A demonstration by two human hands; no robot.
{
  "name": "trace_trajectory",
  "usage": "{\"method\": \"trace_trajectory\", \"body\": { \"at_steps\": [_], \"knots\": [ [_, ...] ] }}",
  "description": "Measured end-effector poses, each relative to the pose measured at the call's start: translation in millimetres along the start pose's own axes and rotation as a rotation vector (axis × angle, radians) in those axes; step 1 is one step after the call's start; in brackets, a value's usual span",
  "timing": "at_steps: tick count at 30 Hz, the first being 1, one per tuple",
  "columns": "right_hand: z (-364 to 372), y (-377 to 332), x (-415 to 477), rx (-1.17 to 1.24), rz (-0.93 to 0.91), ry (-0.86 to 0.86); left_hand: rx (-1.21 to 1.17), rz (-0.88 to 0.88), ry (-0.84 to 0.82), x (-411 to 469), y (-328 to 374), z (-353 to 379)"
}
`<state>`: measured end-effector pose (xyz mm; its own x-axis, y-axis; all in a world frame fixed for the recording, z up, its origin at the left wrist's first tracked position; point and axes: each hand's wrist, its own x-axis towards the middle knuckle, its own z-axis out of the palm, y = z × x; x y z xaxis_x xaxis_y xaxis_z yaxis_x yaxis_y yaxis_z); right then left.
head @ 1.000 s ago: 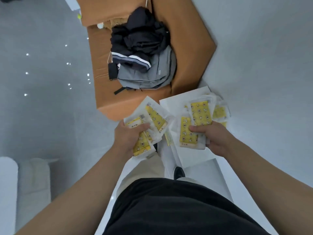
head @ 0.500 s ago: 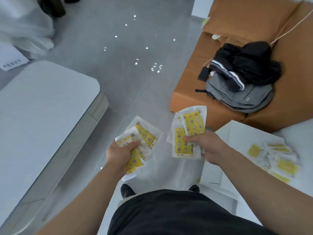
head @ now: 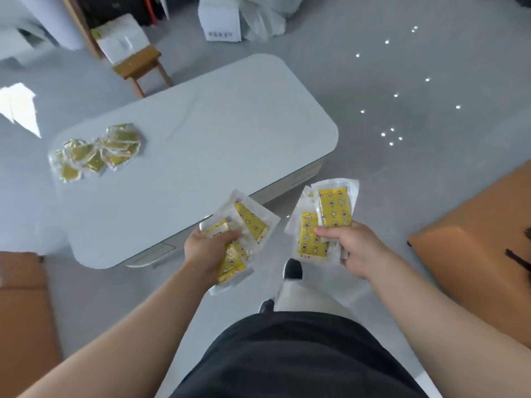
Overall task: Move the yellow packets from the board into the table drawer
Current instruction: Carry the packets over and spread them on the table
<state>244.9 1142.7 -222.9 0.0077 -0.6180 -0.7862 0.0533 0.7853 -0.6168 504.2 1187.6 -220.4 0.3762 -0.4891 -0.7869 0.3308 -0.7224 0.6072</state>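
My left hand (head: 207,251) grips a fanned bunch of yellow packets (head: 250,222) in clear wrappers, just over the near edge of the white table (head: 218,133). My right hand (head: 356,248) holds a second bunch of yellow packets (head: 334,208) over the grey floor, to the right of the table. A closed drawer front (head: 152,255) shows under the table's near edge, left of my left hand. Another drawer front (head: 304,175) sits on the table's right end. Several more yellow packets (head: 97,152) lie in a heap on the table's far left.
An orange sofa (head: 482,242) stands at the right and an orange seat (head: 23,305) at the lower left. A small wooden stool (head: 140,67) with a box on it stands behind the table. White bags and cartons (head: 230,21) crowd the far floor.
The view has swung left from the board and sofa to the white table. Both hands kept their bunches of packets and now hang at the table's near edge.
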Motion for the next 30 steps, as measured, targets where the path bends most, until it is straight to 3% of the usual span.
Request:
{"method": "trace_trajectory", "body": {
  "at_steps": [7, 18, 30],
  "knots": [
    [106.5, -76.3, 109.5, -0.109, 0.071, -0.080, -0.156, -0.069, 0.138, 88.4, 71.5, -34.3],
    [289.5, -204.2, 245.8, -0.447, 0.148, -0.195, -0.204, -0.100, 0.338, 225.5, 209.7, -80.9],
    [441.7, -208.9, 294.7, -0.542, 0.158, -0.107, -0.183, -0.184, 0.384, 406.4, 271.9, -162.1]
  ]
}}
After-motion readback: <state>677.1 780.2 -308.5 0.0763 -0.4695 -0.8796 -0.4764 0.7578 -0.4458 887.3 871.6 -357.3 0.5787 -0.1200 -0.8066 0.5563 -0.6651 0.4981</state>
